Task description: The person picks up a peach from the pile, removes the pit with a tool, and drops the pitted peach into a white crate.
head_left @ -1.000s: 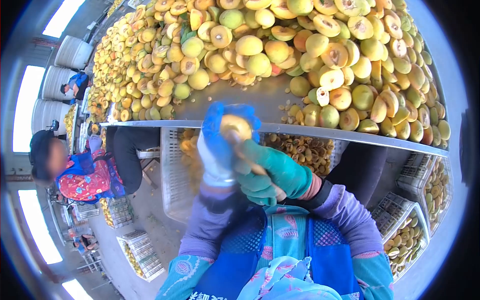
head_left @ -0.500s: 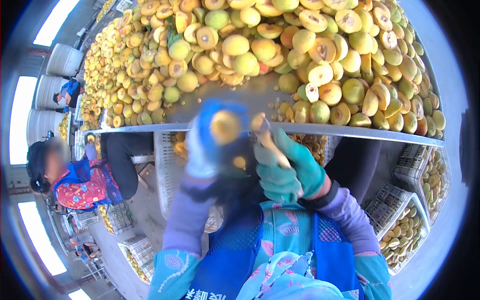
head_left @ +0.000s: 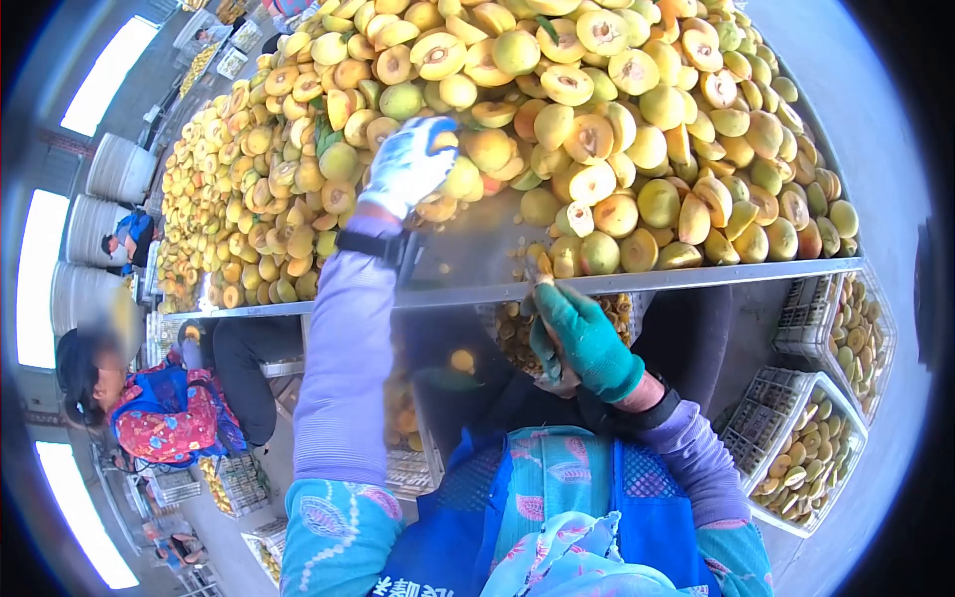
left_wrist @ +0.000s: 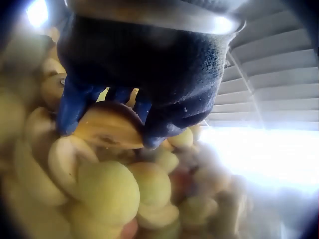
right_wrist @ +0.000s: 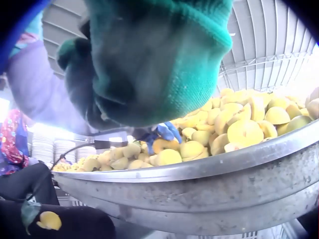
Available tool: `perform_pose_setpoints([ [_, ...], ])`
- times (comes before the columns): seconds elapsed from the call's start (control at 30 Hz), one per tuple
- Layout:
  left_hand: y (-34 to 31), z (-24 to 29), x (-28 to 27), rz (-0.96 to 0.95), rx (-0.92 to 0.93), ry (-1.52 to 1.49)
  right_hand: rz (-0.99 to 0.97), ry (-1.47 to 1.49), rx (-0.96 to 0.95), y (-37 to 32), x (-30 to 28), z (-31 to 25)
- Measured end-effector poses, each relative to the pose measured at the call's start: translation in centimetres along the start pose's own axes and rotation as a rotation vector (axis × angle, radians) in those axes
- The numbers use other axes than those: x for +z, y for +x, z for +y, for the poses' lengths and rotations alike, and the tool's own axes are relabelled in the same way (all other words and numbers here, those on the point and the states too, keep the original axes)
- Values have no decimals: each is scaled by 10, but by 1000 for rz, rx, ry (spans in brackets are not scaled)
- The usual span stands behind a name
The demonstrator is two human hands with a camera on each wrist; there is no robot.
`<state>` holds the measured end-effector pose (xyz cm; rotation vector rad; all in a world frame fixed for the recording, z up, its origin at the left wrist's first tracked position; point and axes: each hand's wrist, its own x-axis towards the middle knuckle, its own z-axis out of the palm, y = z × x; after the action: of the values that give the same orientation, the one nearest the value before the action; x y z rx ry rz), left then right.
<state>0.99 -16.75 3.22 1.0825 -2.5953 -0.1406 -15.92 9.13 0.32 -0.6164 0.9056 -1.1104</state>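
My left hand (head_left: 411, 164), in a white and blue glove, reaches onto the heap of halved yellow fruit (head_left: 497, 60). In the left wrist view its fingers pinch a fruit half (left_wrist: 110, 127) at both ends. The right hand (head_left: 589, 343), in a green glove (right_wrist: 149, 64), is curled round a slim tool (head_left: 545, 289) near the table's front edge. The tool's tip points up toward small bits on the metal table (head_left: 477, 239); its exact shape is hard to tell.
Below the table edge (head_left: 597, 287) is a crate of fruit pieces (head_left: 517, 338). More crates (head_left: 766, 423) of halves stand at the right. Another person (head_left: 174, 418) sits at the left, near stacked white tubs (head_left: 121, 169). A fruit piece (right_wrist: 50, 220) lies on dark cloth.
My left hand has moved from beside the right hand up onto the heap, and now pinches a half there. The right hand has moved slightly lower and right, still holding the tool.
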Motion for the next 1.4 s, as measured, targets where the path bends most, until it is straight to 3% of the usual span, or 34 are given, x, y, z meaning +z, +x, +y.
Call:
perform_pose_setpoints([
  [0.07, -28, 19, -24, -2, -452, -766, 41, -279, -257, 12, -3, 3],
  [0.1, -42, 21, -24, 132, -439, -1002, 35, -294, -326, 18, 2, 0],
  [0.13, -58, 34, -33, 131, -510, -1390, 30, -347, -373, 27, 4, 4],
  [0.17, -71, 46, -35, 177, -458, -1375, 28, -399, -421, 37, 6, 8],
  [0.27, -100, 68, -28, 170, -220, -656, 108, -736, -628, 44, 26, -13],
  [0.33, -105, 83, -18, 286, -108, -547, 152, -807, -692, 49, 28, -6],
  [0.43, -108, 101, -5, 361, -153, -672, 203, -897, -683, 49, 25, 9],
  [0.5, -108, 101, -3, 357, -77, -735, 200, -959, -675, 46, 27, 11],
  [0.53, -109, 102, -3, 356, -44, -764, 157, -932, -630, 44, 28, 8],
  [0.57, -108, 103, -5, 385, 25, -592, 110, -904, -585, 40, 27, 2],
  [0.7, -114, 102, -5, 355, 20, -407, -38, -908, -465, 42, 16, 9],
  [0.8, -108, 112, 9, 538, 67, -257, 10, -527, -356, 42, 29, 25],
  [0.9, -113, 115, 34, 632, -42, -433, 92, -385, -438, 36, 41, 33],
  [1.0, -117, 113, 35, 455, -147, -725, 65, -86, -61, 23, 50, 25],
  [1.03, -116, 115, 27, 384, -166, -730, 64, -118, -86, 24, 49, 26],
  [1.1, -106, 107, 22, 416, -15, -556, 59, -186, -131, 26, 51, 23],
  [1.13, -100, 105, 18, 439, 57, -469, 35, -114, -36, 24, 51, 18],
  [1.2, -94, 110, 5, 194, -184, -803, -14, 25, 146, 18, 49, 0],
  [1.3, -91, 109, 30, 271, -286, -1031, -171, 549, 301, 19, 46, 1],
  [1.4, -94, 128, 15, 167, -381, -1222, -225, 663, 440, 12, 39, -5],
])
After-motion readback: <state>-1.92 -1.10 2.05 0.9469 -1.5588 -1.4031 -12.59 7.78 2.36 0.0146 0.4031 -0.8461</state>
